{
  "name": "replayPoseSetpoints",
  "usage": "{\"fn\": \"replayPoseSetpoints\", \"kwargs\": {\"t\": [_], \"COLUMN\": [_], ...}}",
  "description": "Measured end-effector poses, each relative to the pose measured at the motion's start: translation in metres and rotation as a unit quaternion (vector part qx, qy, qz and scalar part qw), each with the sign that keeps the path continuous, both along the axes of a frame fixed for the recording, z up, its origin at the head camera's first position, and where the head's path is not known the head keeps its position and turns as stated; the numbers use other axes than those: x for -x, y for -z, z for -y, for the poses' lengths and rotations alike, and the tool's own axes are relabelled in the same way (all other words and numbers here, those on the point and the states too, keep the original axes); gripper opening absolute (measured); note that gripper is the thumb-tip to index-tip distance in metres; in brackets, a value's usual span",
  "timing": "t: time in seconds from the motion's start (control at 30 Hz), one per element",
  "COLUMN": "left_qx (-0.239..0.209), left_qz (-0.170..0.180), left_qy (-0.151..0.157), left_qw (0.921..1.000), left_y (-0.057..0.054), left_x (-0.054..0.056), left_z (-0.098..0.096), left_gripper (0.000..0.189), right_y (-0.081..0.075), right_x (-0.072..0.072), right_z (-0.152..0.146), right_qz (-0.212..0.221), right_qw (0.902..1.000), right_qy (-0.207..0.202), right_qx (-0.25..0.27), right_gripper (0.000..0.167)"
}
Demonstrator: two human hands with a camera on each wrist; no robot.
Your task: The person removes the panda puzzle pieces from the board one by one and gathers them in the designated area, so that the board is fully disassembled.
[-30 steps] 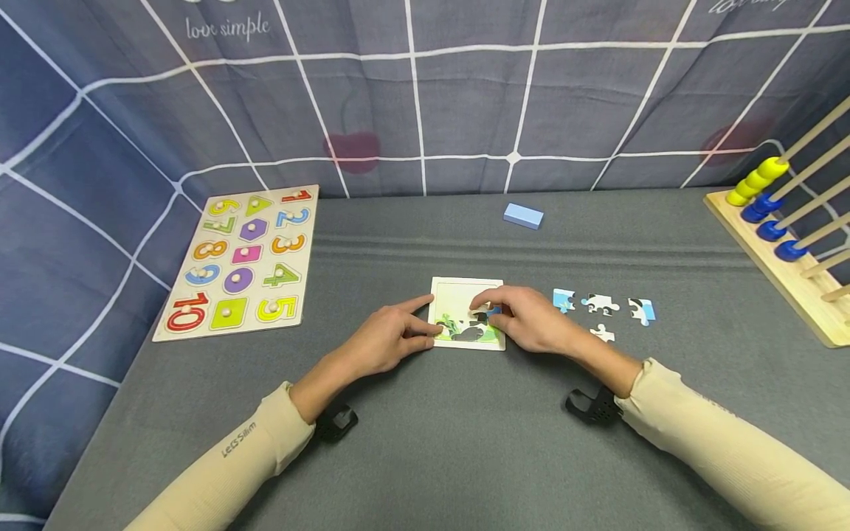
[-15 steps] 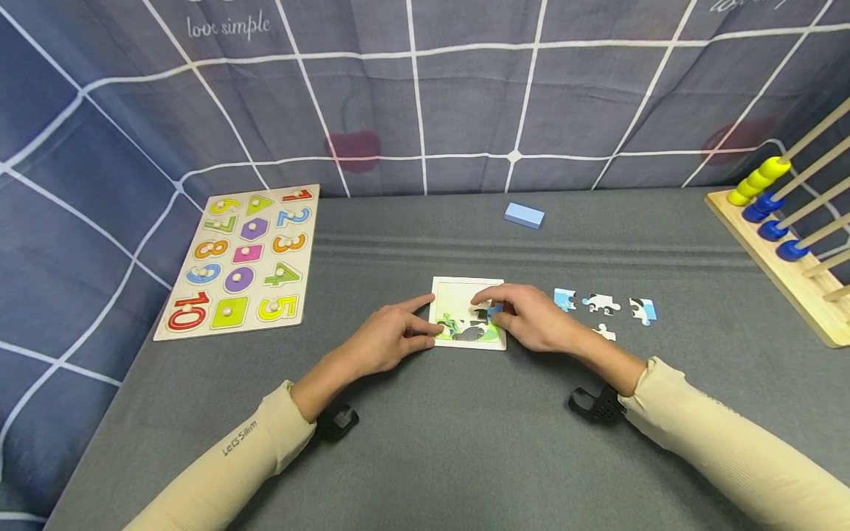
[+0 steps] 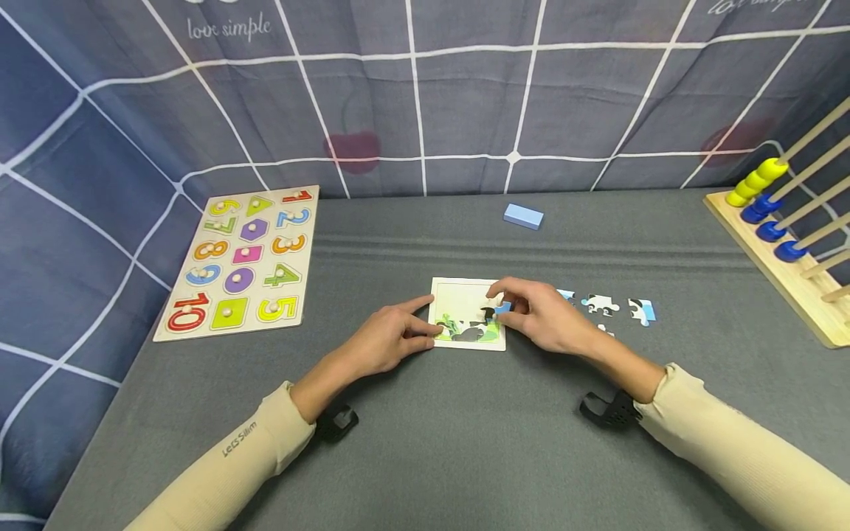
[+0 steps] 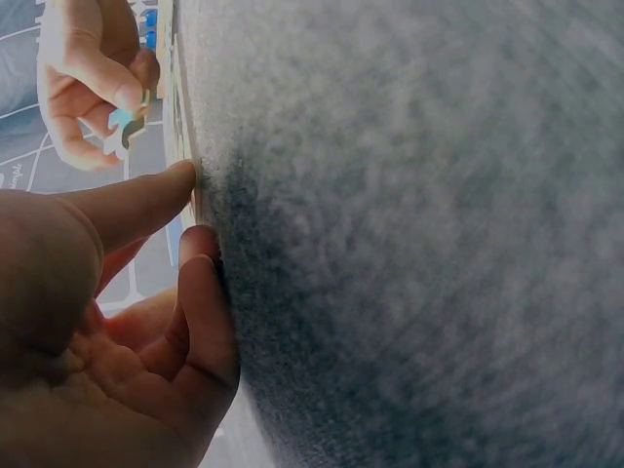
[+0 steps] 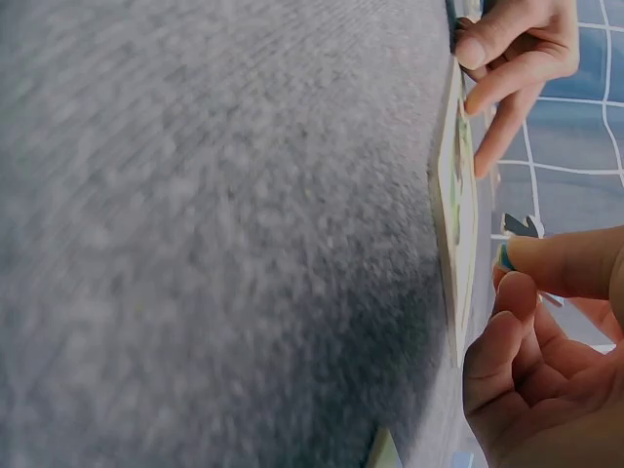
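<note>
My right hand (image 3: pixel 547 317) pinches a jigsaw piece (image 3: pixel 503 310), blue with black and white, between thumb and fingers. It hovers over the right side of a square wooden puzzle tray (image 3: pixel 458 293); the left wrist view also shows this jigsaw piece (image 4: pixel 125 127) tilted in the grip. Along the tray's lower part lie fitted pieces (image 3: pixel 473 333) with green plants and a black-and-white animal. At the tray's left edge, my left hand (image 3: pixel 385 339) rests extended fingers on the rim, its thumb near the lower corner.
Several loose jigsaw pieces (image 3: pixel 600 304) lie right of the tray, partly behind my right hand. A number-and-shape board (image 3: pixel 266 254) lies at left, a wooden bead abacus (image 3: pixel 803 287) stands at right. Behind the tray is a blue block (image 3: pixel 523 216), backed by a checked cloth (image 3: pixel 465 103).
My right hand has drawn back a little to the right with the jigsaw piece, baring more of the tray and covering more of the loose pieces. My left hand stays put.
</note>
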State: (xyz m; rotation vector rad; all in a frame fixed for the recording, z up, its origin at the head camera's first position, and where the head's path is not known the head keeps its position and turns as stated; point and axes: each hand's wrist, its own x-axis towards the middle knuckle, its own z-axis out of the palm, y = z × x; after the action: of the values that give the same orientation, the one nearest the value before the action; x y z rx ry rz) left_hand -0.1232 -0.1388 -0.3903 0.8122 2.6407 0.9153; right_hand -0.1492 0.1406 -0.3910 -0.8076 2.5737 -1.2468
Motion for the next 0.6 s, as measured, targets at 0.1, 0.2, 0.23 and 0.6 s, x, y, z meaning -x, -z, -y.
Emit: {"fn": "replayPoseSetpoints", "kwargs": {"t": [0.1,0.2,0.23,0.6], "left_qx": [0.002,0.002,0.002,-0.001], "left_qz": [0.001,0.006,0.007,0.006], "left_qy": [0.0,-0.001,-0.001,-0.002], "left_qw": [1.0,1.0,1.0,1.0], "left_y": [-0.001,-0.001,0.0,-0.001], "left_x": [0.0,-0.001,-0.001,-0.001], "left_z": [-0.001,0.0,0.0,-0.001], "left_gripper": [0.027,0.027,0.027,0.027], "right_y": [-0.002,-0.003,-0.004,-0.014], "right_x": [-0.002,-0.004,-0.005,-0.018], "right_z": [-0.005,-0.011,-0.013,-0.057], "right_qz": [-0.004,-0.002,-0.001,0.031], "right_qw": [1.0,1.0,1.0,0.999], "right_qy": [0.0,0.0,0.002,0.029], "right_qx": [0.007,0.009,0.009,0.014], "right_gripper": [0.027,0.027,0.027,0.029]}}
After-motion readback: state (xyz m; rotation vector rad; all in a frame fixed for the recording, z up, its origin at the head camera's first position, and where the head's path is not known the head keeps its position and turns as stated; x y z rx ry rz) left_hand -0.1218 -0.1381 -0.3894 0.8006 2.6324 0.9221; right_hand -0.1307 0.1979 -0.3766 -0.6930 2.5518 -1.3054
